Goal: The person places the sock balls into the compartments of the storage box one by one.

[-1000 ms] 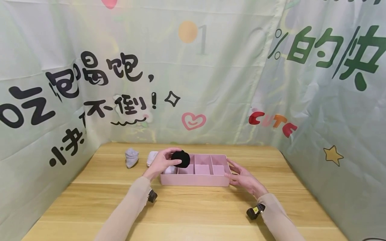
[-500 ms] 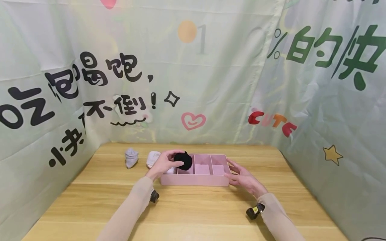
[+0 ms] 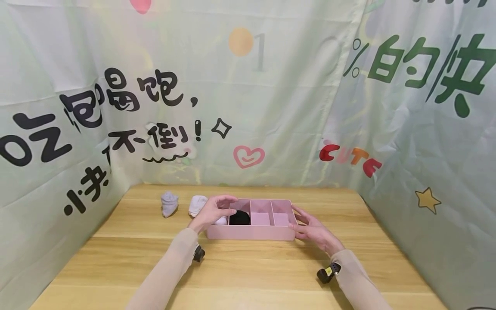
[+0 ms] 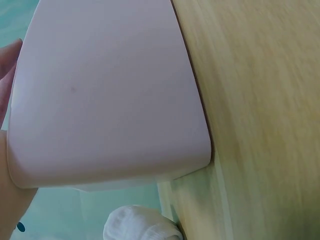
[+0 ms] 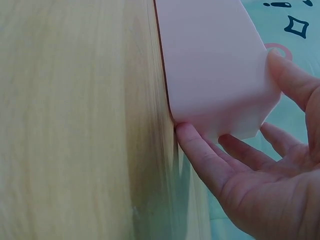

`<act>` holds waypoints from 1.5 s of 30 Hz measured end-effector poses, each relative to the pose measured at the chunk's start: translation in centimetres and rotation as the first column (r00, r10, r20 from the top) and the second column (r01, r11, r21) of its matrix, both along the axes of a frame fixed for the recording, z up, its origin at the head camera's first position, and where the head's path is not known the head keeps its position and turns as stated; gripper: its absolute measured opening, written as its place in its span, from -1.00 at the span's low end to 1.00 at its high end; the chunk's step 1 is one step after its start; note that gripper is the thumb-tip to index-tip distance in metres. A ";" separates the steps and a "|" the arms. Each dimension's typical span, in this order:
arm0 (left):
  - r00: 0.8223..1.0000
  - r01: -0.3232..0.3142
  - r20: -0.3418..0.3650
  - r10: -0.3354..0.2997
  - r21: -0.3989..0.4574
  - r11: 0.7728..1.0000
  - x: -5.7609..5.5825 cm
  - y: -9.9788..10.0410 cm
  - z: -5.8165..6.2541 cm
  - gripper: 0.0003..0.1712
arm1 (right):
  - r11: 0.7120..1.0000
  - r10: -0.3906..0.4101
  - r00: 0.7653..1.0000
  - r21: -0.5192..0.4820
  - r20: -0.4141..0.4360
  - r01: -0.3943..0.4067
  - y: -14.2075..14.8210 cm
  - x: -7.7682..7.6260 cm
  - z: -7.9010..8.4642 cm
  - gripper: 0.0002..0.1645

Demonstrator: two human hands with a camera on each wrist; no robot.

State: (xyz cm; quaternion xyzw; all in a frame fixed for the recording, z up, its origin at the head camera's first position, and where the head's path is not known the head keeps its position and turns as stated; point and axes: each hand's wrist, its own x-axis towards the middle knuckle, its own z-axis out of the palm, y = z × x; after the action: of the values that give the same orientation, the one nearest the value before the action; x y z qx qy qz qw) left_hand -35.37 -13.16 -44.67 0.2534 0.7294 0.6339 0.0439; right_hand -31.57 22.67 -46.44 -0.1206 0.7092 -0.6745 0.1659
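Observation:
In the head view a pink box (image 3: 252, 233) split into several compartments stands on the table. A black rolled-up sock (image 3: 240, 218) lies in its second compartment from the left. White cloth (image 3: 221, 221) shows in the leftmost one, partly behind my left hand (image 3: 212, 212). That hand hovers over the box's left part with parted fingers, its thumb tip beside the black sock and holding nothing. My right hand (image 3: 315, 230) rests against the box's right end; in the right wrist view its fairly straight fingers (image 5: 205, 155) touch the end wall, with the thumb at the upper edge.
A grey rolled sock (image 3: 169, 203) lies on the wooden table (image 3: 248, 275) at the far left. Nearer the box, a white rolled sock (image 3: 196, 204) sits partly behind my left hand. Printed cloth walls (image 3: 286, 107) enclose the table at the back and sides.
My left hand has moved slightly right and let go of the black sock, which has dropped from above the box into the second compartment. The right hand has stayed at the box's end.

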 end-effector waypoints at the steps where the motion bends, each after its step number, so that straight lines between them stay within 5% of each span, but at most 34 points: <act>1: 1.000 -0.005 0.004 0.005 -0.006 1.000 0.0 0.0 0.0 -0.41 | 1.000 0.000 1.000 0.001 -0.001 0.000 0.0 0.0 0.0 -0.08; 6: 1.000 -0.016 0.000 0.016 -0.002 1.000 0.0 -0.1 0.0 -0.44 | 1.000 -0.008 1.000 0.007 -0.006 0.008 0.0 0.1 0.1 -0.07; 15: 1.000 0.015 -0.013 -0.014 0.125 0.992 0.3 -0.2 -0.6 -0.52 | 1.000 0.002 1.000 0.006 0.008 -0.002 -0.3 0.7 0.0 -0.09; 22: 0.997 -0.045 -0.061 0.056 0.156 0.987 0.6 -0.5 -0.7 -0.53 | 1.000 -0.004 1.000 0.012 0.002 0.004 -0.4 0.8 -0.1 -0.09; 30: 0.985 -0.164 -0.038 0.171 0.135 0.977 0.9 -1.7 0.0 -0.60 | 1.000 -0.005 1.000 -0.006 -0.006 0.005 -0.3 0.4 -0.2 -0.08; 45: 0.957 -0.278 -0.048 0.285 0.117 0.953 1.5 -6.5 0.2 -0.61 | 1.000 0.010 1.000 0.004 -0.003 -0.010 -0.3 0.3 0.2 -0.08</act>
State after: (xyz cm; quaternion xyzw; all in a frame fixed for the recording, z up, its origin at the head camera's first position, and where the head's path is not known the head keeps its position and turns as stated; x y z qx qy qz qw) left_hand -33.92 -19.65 -44.48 0.1690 0.7233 0.6642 -0.0844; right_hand -31.29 22.39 -46.21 -0.1250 0.7100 -0.6722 0.1684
